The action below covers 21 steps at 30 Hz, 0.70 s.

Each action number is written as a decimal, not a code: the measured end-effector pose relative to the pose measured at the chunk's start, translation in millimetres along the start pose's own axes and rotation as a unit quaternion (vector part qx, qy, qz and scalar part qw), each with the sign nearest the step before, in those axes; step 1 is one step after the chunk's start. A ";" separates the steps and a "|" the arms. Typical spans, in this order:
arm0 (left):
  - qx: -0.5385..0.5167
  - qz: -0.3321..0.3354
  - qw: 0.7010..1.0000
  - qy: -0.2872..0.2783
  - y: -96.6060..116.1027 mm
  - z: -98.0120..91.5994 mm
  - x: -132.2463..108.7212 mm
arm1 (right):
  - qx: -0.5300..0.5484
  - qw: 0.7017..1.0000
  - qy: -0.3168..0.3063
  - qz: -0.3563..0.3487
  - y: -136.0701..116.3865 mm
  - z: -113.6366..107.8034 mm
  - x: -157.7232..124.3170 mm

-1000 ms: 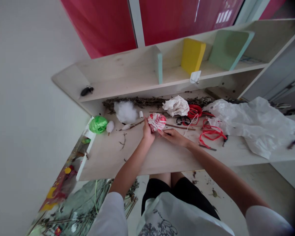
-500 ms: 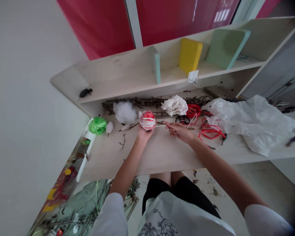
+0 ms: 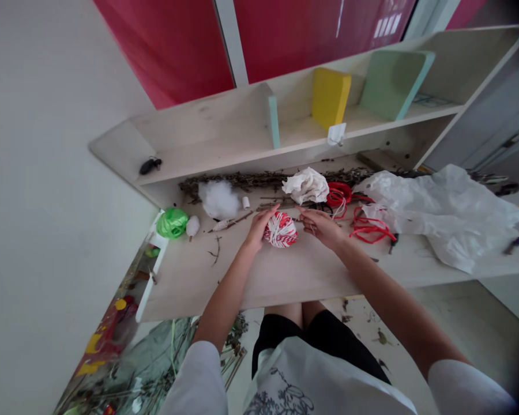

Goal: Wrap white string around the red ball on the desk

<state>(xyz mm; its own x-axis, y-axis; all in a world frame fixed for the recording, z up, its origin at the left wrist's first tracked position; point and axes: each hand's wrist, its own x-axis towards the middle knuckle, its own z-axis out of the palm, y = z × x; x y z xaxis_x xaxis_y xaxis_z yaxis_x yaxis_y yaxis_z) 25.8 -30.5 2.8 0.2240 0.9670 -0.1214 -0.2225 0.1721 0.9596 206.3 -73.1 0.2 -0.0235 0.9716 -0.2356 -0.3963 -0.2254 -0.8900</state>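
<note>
A ball wound with red and white string point(image 3: 281, 229) is just above or on the desk in front of me. My left hand point(image 3: 259, 228) cups its left side, with the fingers reaching over the far side. On the right, my right hand point(image 3: 322, 226) is a little apart from the ball. Its fingers are partly curled, with a bit of white string showing at them. The strand between that hand and the ball is hard to make out.
Behind the hands lie white stuffing point(image 3: 219, 199), crumpled white paper point(image 3: 306, 186) and a red cord point(image 3: 372, 230). A translucent plastic bag point(image 3: 441, 213) covers the desk's right side. A green ball point(image 3: 172, 223) sits far left. The shelf point(image 3: 207, 147) rises behind.
The ball has moved right and nearer me and turned, showing a different string pattern. My left hand has gone from beneath it to its left side. A small white roll is uncovered behind.
</note>
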 end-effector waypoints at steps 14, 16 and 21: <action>0.284 0.214 0.933 0.060 -4.1 8.1 -14.6 | -0.174 0.963 0.058 -0.196 2.7 4.4 1.4; 0.290 0.219 0.928 0.076 -6.8 5.9 -12.2 | -0.186 0.960 0.049 -0.201 2.6 5.9 -0.2; 0.305 0.217 0.922 0.098 -8.2 5.6 -11.0 | -0.206 0.958 0.018 -0.198 4.0 11.2 -3.9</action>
<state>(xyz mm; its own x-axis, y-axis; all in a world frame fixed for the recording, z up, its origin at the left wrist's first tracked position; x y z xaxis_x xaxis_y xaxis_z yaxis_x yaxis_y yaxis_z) 30.5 -43.6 -2.3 0.0505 0.9459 0.3205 0.3373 -0.3182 0.8860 194.5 -76.9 1.9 0.0884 0.9855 0.1448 0.0278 0.1428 -0.9894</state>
